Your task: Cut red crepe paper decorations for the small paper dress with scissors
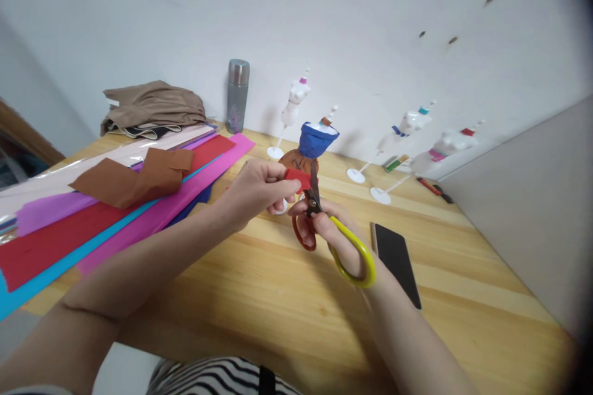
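My left hand (260, 190) pinches a small red piece (297, 179) between thumb and fingers. Fingers of my right hand (331, 228) are through the handles of the scissors (354, 253), one handle yellow and the other red. The dark blades point away from me, parted, with the red piece at them. Just behind stands a small mannequin with a blue top (317, 139) and a brown skirt (299, 160), partly hidden by the blades and my left hand.
Coloured sheets (115, 222) and folded brown cloth (155, 105) lie left. A flask (238, 95) and a white mannequin (295, 102) stand behind. Two more mannequins (412, 123) (449, 142), a green item (396, 163) and a black phone (395, 262) are right, on the wooden table (287, 302).
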`<move>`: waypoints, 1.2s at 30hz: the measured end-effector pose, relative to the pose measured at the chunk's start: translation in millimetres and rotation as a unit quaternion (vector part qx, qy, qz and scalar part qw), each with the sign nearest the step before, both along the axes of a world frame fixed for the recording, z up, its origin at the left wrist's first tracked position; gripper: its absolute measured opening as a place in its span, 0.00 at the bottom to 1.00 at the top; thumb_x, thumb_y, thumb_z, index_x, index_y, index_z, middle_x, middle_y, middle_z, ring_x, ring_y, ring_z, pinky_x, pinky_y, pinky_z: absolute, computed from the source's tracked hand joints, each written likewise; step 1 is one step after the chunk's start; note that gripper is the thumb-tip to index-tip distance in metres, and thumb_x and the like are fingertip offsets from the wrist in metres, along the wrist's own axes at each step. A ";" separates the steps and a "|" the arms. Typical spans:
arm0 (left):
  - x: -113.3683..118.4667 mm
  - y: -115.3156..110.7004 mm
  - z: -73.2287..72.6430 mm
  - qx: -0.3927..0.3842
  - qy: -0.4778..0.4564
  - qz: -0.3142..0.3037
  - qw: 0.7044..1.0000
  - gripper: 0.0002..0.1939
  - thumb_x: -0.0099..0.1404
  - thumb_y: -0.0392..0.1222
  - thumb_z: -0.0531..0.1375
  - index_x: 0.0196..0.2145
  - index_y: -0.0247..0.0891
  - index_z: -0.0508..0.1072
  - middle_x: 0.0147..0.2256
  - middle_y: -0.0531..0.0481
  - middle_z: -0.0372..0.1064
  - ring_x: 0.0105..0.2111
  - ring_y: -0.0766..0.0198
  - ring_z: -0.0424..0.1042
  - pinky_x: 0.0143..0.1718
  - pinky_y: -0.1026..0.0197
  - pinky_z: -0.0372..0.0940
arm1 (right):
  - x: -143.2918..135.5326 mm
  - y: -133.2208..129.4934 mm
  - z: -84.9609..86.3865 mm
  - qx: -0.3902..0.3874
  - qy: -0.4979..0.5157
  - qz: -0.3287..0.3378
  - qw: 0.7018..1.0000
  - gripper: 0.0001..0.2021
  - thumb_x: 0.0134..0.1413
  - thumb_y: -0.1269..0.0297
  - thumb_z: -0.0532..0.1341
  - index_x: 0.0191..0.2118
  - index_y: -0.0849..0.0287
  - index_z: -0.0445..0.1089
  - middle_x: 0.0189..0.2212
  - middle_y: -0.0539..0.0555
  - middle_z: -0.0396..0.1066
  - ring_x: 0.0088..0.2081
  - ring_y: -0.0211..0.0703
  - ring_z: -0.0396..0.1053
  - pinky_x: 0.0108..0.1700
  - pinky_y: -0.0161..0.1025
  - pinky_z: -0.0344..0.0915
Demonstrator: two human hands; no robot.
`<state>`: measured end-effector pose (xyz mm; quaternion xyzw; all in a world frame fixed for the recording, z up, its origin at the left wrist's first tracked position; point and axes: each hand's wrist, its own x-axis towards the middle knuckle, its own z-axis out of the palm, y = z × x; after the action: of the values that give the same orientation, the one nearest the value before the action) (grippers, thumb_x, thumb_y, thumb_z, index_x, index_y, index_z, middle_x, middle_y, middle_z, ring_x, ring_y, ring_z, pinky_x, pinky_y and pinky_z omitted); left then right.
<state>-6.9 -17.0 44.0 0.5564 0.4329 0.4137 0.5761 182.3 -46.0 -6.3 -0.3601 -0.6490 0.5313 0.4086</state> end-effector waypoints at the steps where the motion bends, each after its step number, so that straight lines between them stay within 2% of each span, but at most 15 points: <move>1: -0.1 0.0 0.0 -0.001 0.002 0.003 1.000 0.10 0.56 0.36 0.62 0.18 0.35 0.72 0.14 0.54 0.65 0.15 0.74 0.62 0.19 0.70 0.57 | 0.3 0.1 -0.3 -0.001 -0.001 0.001 1.000 0.29 0.59 0.32 0.63 0.39 0.59 0.73 0.22 0.47 0.63 0.21 0.37 0.61 0.24 0.38 0.59; 4: -0.1 0.2 -0.8 0.001 0.004 0.011 1.000 0.11 0.57 0.33 0.61 0.18 0.34 0.73 0.16 0.53 0.68 0.15 0.74 0.64 0.19 0.71 0.58 | 1.9 0.0 -1.7 -0.004 -0.002 0.004 1.000 0.29 0.59 0.32 0.63 0.40 0.59 0.73 0.22 0.47 0.63 0.21 0.36 0.60 0.25 0.37 0.59; 17: 0.6 -1.4 4.3 0.006 0.008 0.031 0.999 0.16 0.61 0.28 0.61 0.17 0.34 0.70 0.14 0.55 0.67 0.15 0.74 0.65 0.17 0.73 0.60 | 5.3 0.7 -3.9 0.007 -0.016 0.023 1.000 0.27 0.61 0.34 0.62 0.41 0.59 0.73 0.22 0.46 0.62 0.22 0.37 0.59 0.25 0.37 0.58; 31: -0.9 -2.3 7.5 0.007 0.013 0.031 0.999 0.16 0.60 0.28 0.62 0.16 0.34 0.70 0.12 0.55 0.66 0.13 0.75 0.64 0.16 0.73 0.58 | 8.8 2.0 -2.6 0.027 -0.038 0.038 0.998 0.27 0.62 0.34 0.62 0.41 0.58 0.73 0.23 0.46 0.62 0.22 0.36 0.60 0.26 0.37 0.58; 36: -3.2 1.0 5.3 0.040 0.023 0.030 0.998 0.15 0.58 0.30 0.63 0.16 0.35 0.68 0.12 0.55 0.66 0.13 0.74 0.63 0.15 0.72 0.58 | 9.2 2.6 -3.6 0.043 -0.042 0.046 0.997 0.27 0.63 0.35 0.61 0.42 0.59 0.73 0.23 0.46 0.63 0.22 0.36 0.60 0.26 0.36 0.58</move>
<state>-10.1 -16.0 49.3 0.5756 0.4453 0.4347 0.5306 191.5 -43.3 -9.9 -0.3341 -0.7032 0.5057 0.3717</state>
